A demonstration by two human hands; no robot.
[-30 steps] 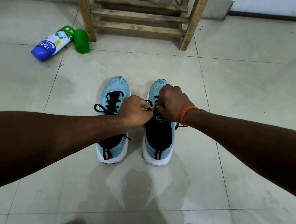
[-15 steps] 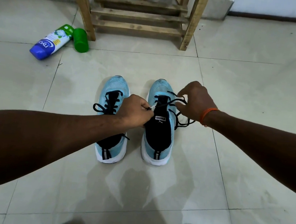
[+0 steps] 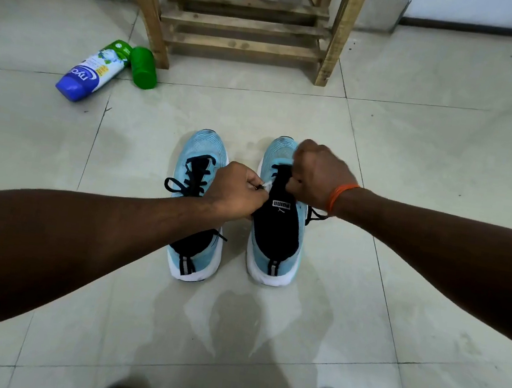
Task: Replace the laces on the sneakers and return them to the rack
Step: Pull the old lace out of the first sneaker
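Threading the black lace (image 3: pixel 317 215) through the right pale-blue knit sneaker (image 3: pixel 279 229), on the floor tiles short of the wooden slatted rack (image 3: pixel 244 24)! The left hand (image 3: pixel 237 193) pinches the lace tip, and the right hand (image 3: pixel 317 176) curls round lace at the eyelets. Best to keep both ends even and untwisted. The tongue reads PUMA; the blue-and-white bottle (image 3: pixel 93 74) shows "nyc".

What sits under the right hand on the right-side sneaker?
The right hand covers the eyelet rows of the right sneaker. Bits of black lace show at the fingers and trailing past the wrist. How far it is threaded is hidden.
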